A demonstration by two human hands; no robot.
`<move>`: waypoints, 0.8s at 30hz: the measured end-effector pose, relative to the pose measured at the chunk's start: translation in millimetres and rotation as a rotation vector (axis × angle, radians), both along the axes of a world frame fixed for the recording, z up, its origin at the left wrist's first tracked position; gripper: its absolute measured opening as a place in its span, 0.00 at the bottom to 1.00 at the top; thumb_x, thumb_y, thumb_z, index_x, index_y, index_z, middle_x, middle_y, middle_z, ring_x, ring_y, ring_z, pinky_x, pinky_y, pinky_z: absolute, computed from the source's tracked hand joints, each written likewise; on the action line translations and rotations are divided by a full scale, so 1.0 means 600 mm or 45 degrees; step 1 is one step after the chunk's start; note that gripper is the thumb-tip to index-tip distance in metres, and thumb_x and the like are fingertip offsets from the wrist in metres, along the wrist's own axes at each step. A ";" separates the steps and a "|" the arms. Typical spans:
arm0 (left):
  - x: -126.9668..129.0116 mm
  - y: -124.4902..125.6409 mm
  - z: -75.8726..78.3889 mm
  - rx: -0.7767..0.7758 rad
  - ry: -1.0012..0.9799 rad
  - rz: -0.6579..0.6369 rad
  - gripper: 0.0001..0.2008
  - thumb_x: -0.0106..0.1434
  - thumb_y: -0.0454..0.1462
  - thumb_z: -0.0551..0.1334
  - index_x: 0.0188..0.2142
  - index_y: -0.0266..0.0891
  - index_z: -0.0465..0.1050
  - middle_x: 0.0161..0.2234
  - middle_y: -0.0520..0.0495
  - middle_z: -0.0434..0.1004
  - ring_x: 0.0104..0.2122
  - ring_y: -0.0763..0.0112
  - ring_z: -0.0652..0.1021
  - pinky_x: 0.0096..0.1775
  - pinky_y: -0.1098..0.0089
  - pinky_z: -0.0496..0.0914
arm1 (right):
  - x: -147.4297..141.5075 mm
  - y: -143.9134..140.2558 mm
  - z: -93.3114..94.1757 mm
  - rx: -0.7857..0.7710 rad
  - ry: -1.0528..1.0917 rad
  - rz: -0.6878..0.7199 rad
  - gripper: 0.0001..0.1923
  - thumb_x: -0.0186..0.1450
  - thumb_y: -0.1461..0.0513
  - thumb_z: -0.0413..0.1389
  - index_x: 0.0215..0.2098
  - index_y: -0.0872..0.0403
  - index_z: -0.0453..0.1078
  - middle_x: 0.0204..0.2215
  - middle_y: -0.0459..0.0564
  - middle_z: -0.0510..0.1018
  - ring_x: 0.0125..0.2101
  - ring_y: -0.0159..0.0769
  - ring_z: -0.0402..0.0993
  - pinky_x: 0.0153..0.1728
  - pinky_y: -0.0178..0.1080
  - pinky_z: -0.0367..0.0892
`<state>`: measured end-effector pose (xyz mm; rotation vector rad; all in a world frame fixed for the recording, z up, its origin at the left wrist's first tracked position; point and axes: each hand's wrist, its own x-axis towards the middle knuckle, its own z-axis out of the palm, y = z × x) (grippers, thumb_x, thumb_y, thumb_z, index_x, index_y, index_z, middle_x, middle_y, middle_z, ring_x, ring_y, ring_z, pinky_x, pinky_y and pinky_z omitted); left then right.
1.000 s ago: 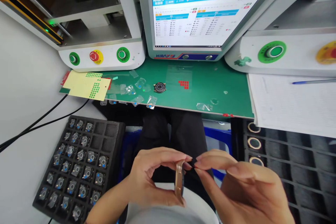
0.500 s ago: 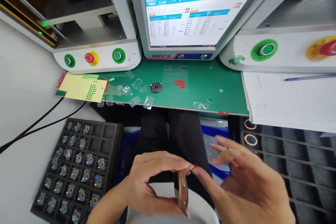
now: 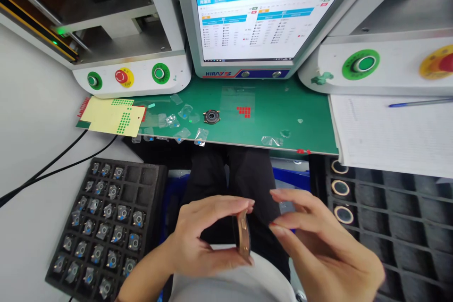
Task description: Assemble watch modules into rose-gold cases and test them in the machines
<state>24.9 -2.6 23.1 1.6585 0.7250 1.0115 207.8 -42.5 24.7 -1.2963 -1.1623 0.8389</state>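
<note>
My left hand [image 3: 208, 236] grips a gold-rimmed watch case [image 3: 243, 236] edge-on between thumb and fingers, its side buttons facing right. Just right of it, apart from the watch, my right hand [image 3: 318, 245] is closed in a pinch. A small red sticker [image 3: 273, 224] shows at the tip of its thumb. On the green bench mat [image 3: 276, 125] lies another watch case [image 3: 211, 116], back up. Beside that is a clear sheet with small red stickers [image 3: 244, 112].
Left stands a black foam tray [image 3: 150, 207] of wrapped watch cases; right, another foam tray [image 3: 375, 196] with several round gold-rimmed pieces. Peeled clear films [image 3: 182, 134], yellow sticker sheets [image 3: 113, 115], papers [image 3: 389, 132] and a pen [image 3: 417, 103] lie on the bench. Behind is a monitor [image 3: 269, 23].
My right hand's fingers have come together from a spread pose, and its thumb has moved slightly away from the watch. The left hand still holds the watch, slightly higher and turned a little.
</note>
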 end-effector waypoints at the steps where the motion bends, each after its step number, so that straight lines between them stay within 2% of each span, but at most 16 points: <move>1: -0.001 0.001 0.001 0.023 0.036 0.025 0.31 0.60 0.43 0.72 0.61 0.43 0.69 0.49 0.41 0.81 0.44 0.62 0.83 0.48 0.69 0.78 | 0.001 -0.002 0.005 -0.039 0.049 0.032 0.06 0.65 0.67 0.61 0.32 0.49 0.75 0.41 0.49 0.81 0.40 0.39 0.78 0.40 0.40 0.75; 5: 0.000 0.006 0.008 0.162 0.172 0.065 0.29 0.63 0.41 0.70 0.61 0.40 0.68 0.47 0.41 0.82 0.43 0.63 0.83 0.48 0.68 0.78 | 0.003 -0.005 0.024 -0.154 0.111 0.220 0.05 0.66 0.66 0.59 0.33 0.49 0.75 0.39 0.51 0.80 0.39 0.40 0.79 0.39 0.38 0.76; 9: 0.005 0.009 0.014 0.252 0.199 0.021 0.27 0.66 0.36 0.67 0.62 0.36 0.65 0.37 0.45 0.84 0.46 0.66 0.81 0.52 0.69 0.76 | 0.004 -0.006 0.029 -0.086 -0.056 0.246 0.08 0.65 0.69 0.58 0.35 0.49 0.74 0.43 0.50 0.80 0.42 0.38 0.77 0.44 0.37 0.75; 13: 0.006 0.007 0.014 0.282 0.237 0.024 0.24 0.66 0.34 0.67 0.60 0.33 0.67 0.45 0.39 0.82 0.49 0.67 0.80 0.52 0.71 0.75 | 0.005 -0.005 0.026 -0.001 -0.144 0.310 0.08 0.65 0.70 0.58 0.35 0.51 0.74 0.44 0.50 0.79 0.42 0.37 0.77 0.44 0.36 0.74; 15: 0.005 0.006 0.013 0.286 0.227 0.018 0.25 0.66 0.34 0.67 0.61 0.33 0.67 0.45 0.40 0.82 0.49 0.68 0.79 0.53 0.72 0.74 | 0.004 -0.004 0.025 0.018 -0.157 0.299 0.07 0.64 0.69 0.58 0.35 0.50 0.74 0.44 0.50 0.79 0.42 0.37 0.77 0.44 0.36 0.74; 17: 0.004 0.005 0.013 0.285 0.215 0.011 0.25 0.66 0.33 0.67 0.61 0.33 0.66 0.43 0.42 0.82 0.50 0.69 0.79 0.54 0.73 0.73 | 0.003 -0.004 0.025 0.000 -0.151 0.289 0.08 0.64 0.70 0.59 0.35 0.50 0.74 0.44 0.49 0.79 0.42 0.36 0.77 0.45 0.36 0.74; 20: 0.003 0.005 0.012 0.289 0.224 0.019 0.25 0.65 0.32 0.68 0.60 0.33 0.67 0.46 0.40 0.81 0.50 0.69 0.79 0.54 0.72 0.73 | -0.001 -0.003 0.028 -0.024 -0.103 0.284 0.08 0.64 0.69 0.59 0.35 0.49 0.74 0.45 0.47 0.79 0.44 0.35 0.76 0.45 0.34 0.73; 24: 0.003 0.005 0.009 0.296 0.212 0.026 0.25 0.65 0.32 0.68 0.60 0.34 0.67 0.46 0.39 0.81 0.49 0.68 0.79 0.52 0.70 0.75 | 0.000 0.000 0.027 -0.166 0.004 0.283 0.07 0.64 0.67 0.61 0.34 0.47 0.75 0.45 0.44 0.79 0.45 0.33 0.76 0.45 0.33 0.72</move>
